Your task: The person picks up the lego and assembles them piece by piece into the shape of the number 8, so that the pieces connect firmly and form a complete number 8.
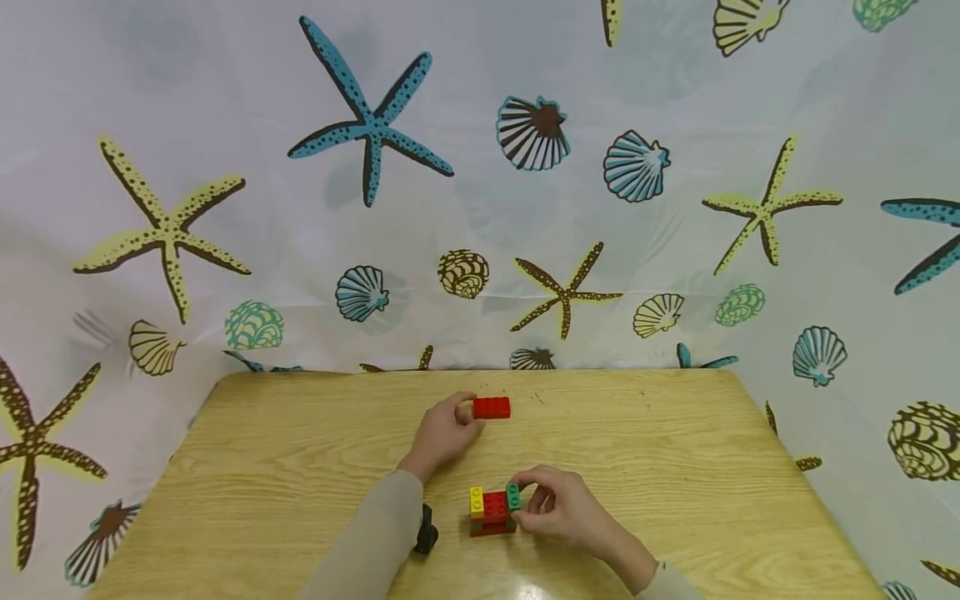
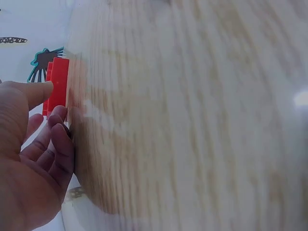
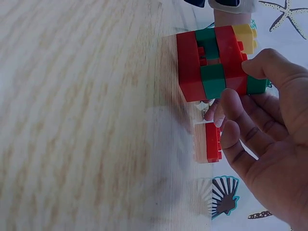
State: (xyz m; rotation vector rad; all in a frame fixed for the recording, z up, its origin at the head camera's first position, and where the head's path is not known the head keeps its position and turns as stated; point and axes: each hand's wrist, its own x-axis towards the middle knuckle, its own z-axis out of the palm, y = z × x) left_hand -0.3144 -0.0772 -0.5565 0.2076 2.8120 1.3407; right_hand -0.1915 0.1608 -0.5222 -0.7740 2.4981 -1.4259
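Note:
My left hand [image 1: 447, 433] is at the left end of a red toy building brick [image 1: 492, 407] lying flat toward the back of the table. Its thumb and fingers spread either side of that end; in the left wrist view the thumb overlaps the brick [image 2: 58, 86], so firm contact is unclear. Nearer the front stands a stack of red and green bricks [image 3: 191, 72]. A yellow brick [image 1: 477, 502] tops its left end, a green brick [image 1: 513, 497] its right. My right hand [image 1: 558, 508] pinches this green brick between thumb and fingers, which partly hide it.
A small black object [image 1: 425, 532] lies beside the left forearm, left of the stack. The wooden table [image 1: 660, 450] ends at a white curtain [image 1: 450, 217] printed with starfish and shells, which also hangs at both sides.

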